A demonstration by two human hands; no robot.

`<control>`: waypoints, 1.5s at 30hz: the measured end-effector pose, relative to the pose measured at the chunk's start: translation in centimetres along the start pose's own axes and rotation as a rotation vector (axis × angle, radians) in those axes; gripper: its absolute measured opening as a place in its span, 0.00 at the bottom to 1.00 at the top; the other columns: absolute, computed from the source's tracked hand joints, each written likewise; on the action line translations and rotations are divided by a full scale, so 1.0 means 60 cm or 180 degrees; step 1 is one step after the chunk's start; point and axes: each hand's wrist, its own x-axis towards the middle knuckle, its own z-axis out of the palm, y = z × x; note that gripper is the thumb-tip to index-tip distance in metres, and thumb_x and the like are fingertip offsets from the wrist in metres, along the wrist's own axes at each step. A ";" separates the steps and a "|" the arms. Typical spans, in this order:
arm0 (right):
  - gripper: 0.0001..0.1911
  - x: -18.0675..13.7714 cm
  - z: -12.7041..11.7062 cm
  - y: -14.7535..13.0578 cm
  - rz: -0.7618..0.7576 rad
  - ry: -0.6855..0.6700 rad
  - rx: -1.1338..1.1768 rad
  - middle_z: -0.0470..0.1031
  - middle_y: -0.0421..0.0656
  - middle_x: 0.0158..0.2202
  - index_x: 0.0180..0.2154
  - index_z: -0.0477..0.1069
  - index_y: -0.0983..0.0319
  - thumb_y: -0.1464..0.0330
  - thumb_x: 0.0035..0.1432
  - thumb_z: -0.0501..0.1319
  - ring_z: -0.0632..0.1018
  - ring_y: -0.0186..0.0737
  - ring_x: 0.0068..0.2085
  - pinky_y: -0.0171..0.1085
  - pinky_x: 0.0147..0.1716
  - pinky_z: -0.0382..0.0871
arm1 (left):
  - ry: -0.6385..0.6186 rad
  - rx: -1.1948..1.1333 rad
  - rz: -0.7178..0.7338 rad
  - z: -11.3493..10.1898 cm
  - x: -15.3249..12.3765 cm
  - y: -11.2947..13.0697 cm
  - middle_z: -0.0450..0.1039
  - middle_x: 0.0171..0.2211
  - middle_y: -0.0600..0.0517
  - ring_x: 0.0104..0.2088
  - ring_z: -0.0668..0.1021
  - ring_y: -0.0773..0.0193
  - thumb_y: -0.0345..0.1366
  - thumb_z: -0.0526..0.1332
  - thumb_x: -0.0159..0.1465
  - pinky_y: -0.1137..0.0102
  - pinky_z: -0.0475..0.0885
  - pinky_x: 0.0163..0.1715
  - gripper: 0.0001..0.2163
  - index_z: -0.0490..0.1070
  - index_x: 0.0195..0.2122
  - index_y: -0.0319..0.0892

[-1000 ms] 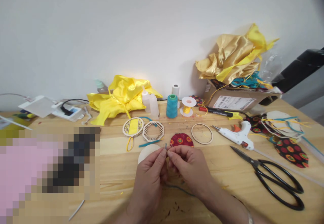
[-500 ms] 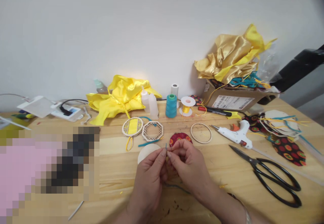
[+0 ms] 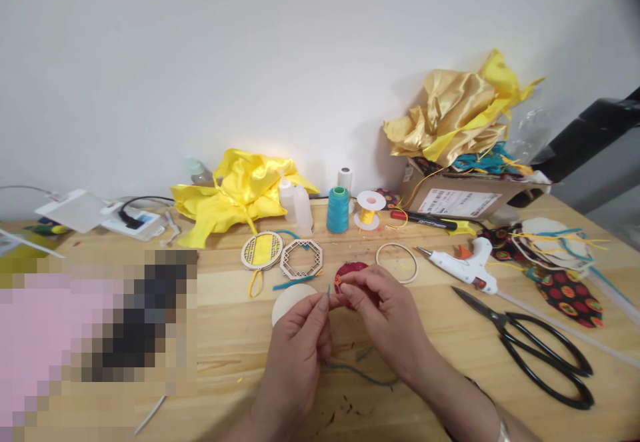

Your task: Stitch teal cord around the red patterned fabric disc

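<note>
My left hand (image 3: 299, 349) is pinched on the end of a thin teal cord (image 3: 357, 374), whose tip sticks up between thumb and forefinger; the rest trails across the wooden table (image 3: 450, 362) under my wrists. My right hand (image 3: 383, 312) is beside it with fingers curled, its fingertips on the edge of a red patterned fabric disc (image 3: 350, 272). A plain pale disc (image 3: 289, 299) lies just behind my left hand. An octagonal wooden lattice frame (image 3: 301, 259) and a round lattice frame with yellow cloth (image 3: 263, 250) lie further back.
A wooden ring (image 3: 397, 262), a white glue gun (image 3: 467, 265) and black scissors (image 3: 530, 345) lie to the right. Thread spools (image 3: 339, 209), yellow satin (image 3: 240, 192) and a cardboard box (image 3: 465, 195) of gold fabric stand by the wall. A blurred pink patch (image 3: 75, 335) covers the left.
My right hand has moved away from the left, up and to the right onto the red fabric disc. The left hand still pinches the cord end, and the cord has shifted on the table.
</note>
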 end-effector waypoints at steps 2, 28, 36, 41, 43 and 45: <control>0.07 0.007 -0.005 -0.002 0.0234 -0.0281 0.0116 0.76 0.43 0.33 0.33 0.77 0.61 0.67 0.54 0.62 0.75 0.40 0.37 0.38 0.39 0.67 | -0.0107 0.0180 0.0026 -0.004 0.000 -0.005 0.51 0.14 0.62 0.17 0.54 0.74 0.40 0.64 0.58 0.76 0.50 0.16 0.10 0.76 0.30 0.37; 0.08 0.001 -0.100 -0.081 0.0087 0.0028 0.3236 0.64 0.36 0.21 0.25 0.71 0.65 0.70 0.55 0.64 0.61 0.24 0.21 0.24 0.20 0.56 | -0.0053 0.2301 0.2139 -0.005 -0.017 0.000 0.70 0.39 0.49 0.45 0.69 0.57 0.30 0.53 0.65 0.65 0.61 0.46 0.09 0.73 0.34 0.46; 0.09 0.023 -0.091 -0.073 0.0008 0.0287 0.2653 0.64 0.36 0.19 0.24 0.71 0.63 0.70 0.56 0.62 0.62 0.26 0.22 0.27 0.21 0.57 | 0.0022 0.1673 0.2518 -0.005 -0.056 0.014 0.73 0.37 0.50 0.39 0.74 0.58 0.33 0.60 0.61 0.67 0.67 0.39 0.06 0.76 0.36 0.48; 0.10 -0.005 -0.071 -0.084 -0.0049 -0.0017 0.1902 0.65 0.35 0.18 0.23 0.70 0.62 0.70 0.56 0.61 0.63 0.27 0.21 0.27 0.21 0.58 | -0.1558 0.0097 -0.1092 0.009 -0.060 0.012 0.78 0.25 0.47 0.19 0.75 0.64 0.48 0.61 0.58 0.74 0.61 0.15 0.15 0.78 0.31 0.40; 0.09 -0.026 -0.063 -0.087 -0.0157 -0.0383 0.1484 0.67 0.35 0.19 0.24 0.71 0.62 0.73 0.56 0.60 0.65 0.26 0.22 0.26 0.21 0.59 | -0.1814 -0.0497 -0.1410 0.015 -0.054 0.013 0.80 0.30 0.44 0.29 0.80 0.57 0.46 0.62 0.58 0.69 0.70 0.25 0.15 0.79 0.33 0.38; 0.08 -0.047 -0.055 -0.082 -0.0555 -0.0944 0.1153 0.71 0.36 0.22 0.25 0.72 0.62 0.74 0.56 0.60 0.70 0.27 0.25 0.26 0.25 0.63 | -0.1641 -0.0850 -0.1402 0.020 -0.050 0.017 0.79 0.27 0.46 0.29 0.79 0.62 0.38 0.64 0.58 0.71 0.70 0.29 0.10 0.79 0.29 0.37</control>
